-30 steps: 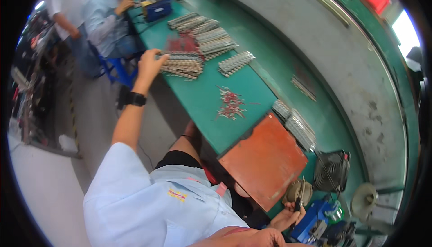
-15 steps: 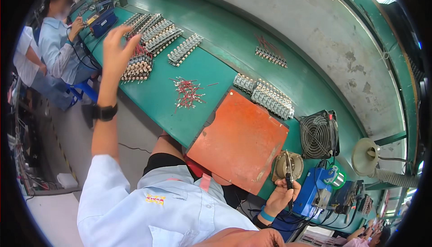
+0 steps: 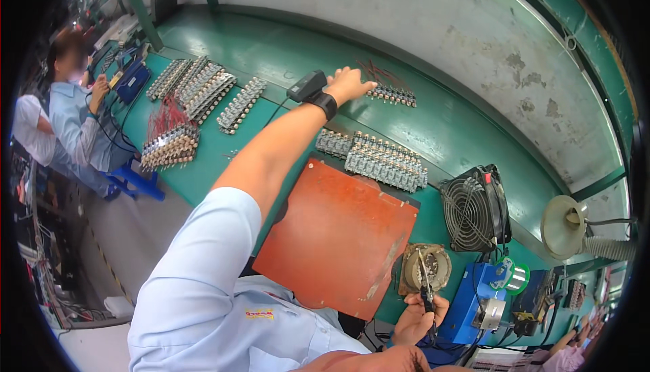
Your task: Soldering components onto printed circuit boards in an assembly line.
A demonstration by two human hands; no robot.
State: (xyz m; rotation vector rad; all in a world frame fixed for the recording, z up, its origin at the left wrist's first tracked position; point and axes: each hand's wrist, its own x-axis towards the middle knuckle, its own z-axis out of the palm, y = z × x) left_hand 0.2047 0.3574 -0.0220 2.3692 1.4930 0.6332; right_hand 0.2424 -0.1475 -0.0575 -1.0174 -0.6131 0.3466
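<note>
My left hand (image 3: pixel 349 85) reaches across the bench with its fingers apart. Its thumb is at the left end of a short strip of small metal components with red wires (image 3: pixel 394 95); whether they touch I cannot tell. In my right hand (image 3: pixel 421 318) is a soldering iron (image 3: pixel 427 296), gripped by its dark handle. The iron's tip points over a round, crusted dish (image 3: pixel 437 269) on a brown base. Left of that dish lies an orange-red board (image 3: pixel 338 226), with rows of grey component strips (image 3: pixel 386 161) along its far edge.
More strips (image 3: pixel 203 88) and a wired bundle (image 3: pixel 169 145) lie at the bench's left. A black fan (image 3: pixel 474 208), a blue soldering unit (image 3: pixel 472 297), a solder spool (image 3: pixel 516 278) and an extraction funnel (image 3: pixel 563 226) stand right. A co-worker (image 3: pixel 74 115) sits far left.
My left hand has swung from above the left-hand strips to the far strip with red wires. That arm now covers most of the loose red wire pile. My right hand still holds the soldering iron.
</note>
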